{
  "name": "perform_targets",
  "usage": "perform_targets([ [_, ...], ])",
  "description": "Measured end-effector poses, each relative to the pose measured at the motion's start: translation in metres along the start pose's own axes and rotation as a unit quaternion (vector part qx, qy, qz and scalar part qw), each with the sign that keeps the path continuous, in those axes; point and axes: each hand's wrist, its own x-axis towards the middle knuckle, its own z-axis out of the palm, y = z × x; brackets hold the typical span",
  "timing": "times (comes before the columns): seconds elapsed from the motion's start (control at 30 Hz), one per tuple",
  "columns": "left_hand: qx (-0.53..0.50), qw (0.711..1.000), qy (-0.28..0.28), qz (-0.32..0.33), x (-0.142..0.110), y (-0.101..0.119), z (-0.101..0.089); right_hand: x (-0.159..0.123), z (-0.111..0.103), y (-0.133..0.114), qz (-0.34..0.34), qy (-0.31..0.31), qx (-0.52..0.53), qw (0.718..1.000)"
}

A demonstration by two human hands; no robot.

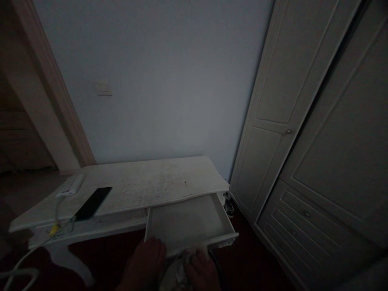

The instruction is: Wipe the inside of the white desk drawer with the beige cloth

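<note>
A white drawer (184, 222) is pulled out of the right side of a low white table (145, 178), and I see nothing inside it. My left hand (149, 256) has its fingers bent over the drawer's front left corner. At the middle of the drawer front, my right hand (202, 267) presses a crumpled pale cloth (197, 250) against the top edge. The cloth is partly hidden by the fingers, and the dim light blurs its outline. Something grey and whitish, which I cannot make out, shows between the two hands.
A black phone (93, 203) lies at the table's front left, with a white cable (45, 242) by it. Behind it is a white power strip (71, 185). A white wardrobe (273, 113) stands at right, near shoes (229, 208) on the dark red floor. A wall switch (103, 88) is above.
</note>
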Motion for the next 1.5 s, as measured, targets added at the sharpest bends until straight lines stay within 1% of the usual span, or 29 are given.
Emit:
perform_targets([
  [0.03, 0.001, 1.0, 0.002, 0.004, 0.0, -0.001, 0.001, -0.001, -0.013, 0.011, 0.014, -0.016, -0.001, 1.0],
  [0.1, 0.004, 1.0, 0.009, 0.008, 0.0, -0.002, 0.002, -0.003, -0.034, 0.029, 0.064, -0.02, -0.019, 0.998],
  [0.17, 0.005, 1.0, 0.022, 0.007, -0.001, -0.001, 0.0, -0.003, -0.043, 0.035, 0.125, -0.006, -0.047, 0.991],
  [0.23, 0.002, 1.0, 0.022, 0.006, -0.002, 0.0, -0.006, 0.002, -0.039, 0.028, 0.177, 0.005, -0.069, 0.982],
  [0.33, -0.018, 1.0, 0.005, 0.004, -0.004, 0.004, -0.022, 0.024, -0.019, -0.003, 0.232, 0.002, -0.065, 0.97],
  [0.37, -0.028, 1.0, -0.004, -0.002, -0.005, 0.005, -0.027, 0.034, -0.012, -0.015, 0.238, 0.0, -0.054, 0.97],
  [0.47, -0.051, 0.998, -0.031, -0.027, -0.005, 0.008, -0.038, 0.058, 0.007, -0.046, 0.209, 0.006, -0.007, 0.978],
  [0.57, -0.051, 0.997, -0.039, -0.035, -0.005, 0.008, -0.038, 0.062, 0.023, -0.06, 0.148, 0.041, 0.028, 0.988],
  [0.63, -0.044, 0.998, -0.03, -0.032, -0.004, 0.007, -0.033, 0.052, 0.034, -0.059, 0.088, 0.082, 0.038, 0.992],
  [0.7, -0.026, 0.999, -0.007, -0.022, -0.003, 0.006, -0.025, 0.038, 0.042, -0.053, 0.033, 0.121, 0.031, 0.992],
  [0.77, -0.005, 1.0, 0.016, -0.015, -0.002, 0.006, -0.016, 0.022, 0.043, -0.041, 0.001, 0.147, 0.007, 0.989],
  [0.8, 0.003, 1.0, 0.026, -0.014, -0.002, 0.005, -0.012, 0.016, 0.04, -0.034, -0.007, 0.146, -0.004, 0.989],
  [0.9, 0.014, 0.999, 0.042, -0.012, 0.001, 0.003, -0.004, 0.007, 0.019, -0.012, -0.013, 0.102, -0.013, 0.995],
  [0.97, 0.019, 0.999, 0.04, -0.005, 0.002, 0.002, 0.0, 0.007, -0.001, 0.001, -0.005, 0.073, -0.01, 0.997],
  [1.0, 0.021, 0.999, 0.036, -0.002, 0.002, 0.001, 0.0, 0.009, -0.01, 0.007, 0.005, 0.069, -0.011, 0.998],
  [1.07, 0.023, 0.999, 0.031, 0.001, 0.002, 0.001, 0.0, 0.015, -0.025, 0.013, 0.028, 0.057, -0.019, 0.998],
  [1.13, 0.02, 0.999, 0.032, -0.002, 0.001, 0.001, -0.004, 0.021, -0.029, 0.011, 0.049, 0.05, -0.033, 0.997],
  [1.2, 0.015, 0.999, 0.03, -0.003, -0.001, 0.003, -0.012, 0.026, -0.023, 0.002, 0.067, 0.053, -0.043, 0.995],
  [1.33, 0.007, 1.0, 0.007, -0.008, -0.004, 0.008, -0.029, 0.032, 0.009, -0.031, 0.113, 0.089, -0.011, 0.99],
  [1.37, 0.004, 1.0, 0.005, -0.012, -0.004, 0.009, -0.032, 0.032, 0.018, -0.038, 0.106, 0.095, 0.005, 0.99],
  [1.43, -0.001, 1.0, 0.01, -0.016, -0.004, 0.009, -0.035, 0.031, 0.031, -0.047, 0.067, 0.095, 0.028, 0.993],
  [1.5, -0.001, 1.0, 0.012, -0.017, -0.004, 0.009, -0.033, 0.027, 0.037, -0.048, 0.022, 0.091, 0.034, 0.995],
])
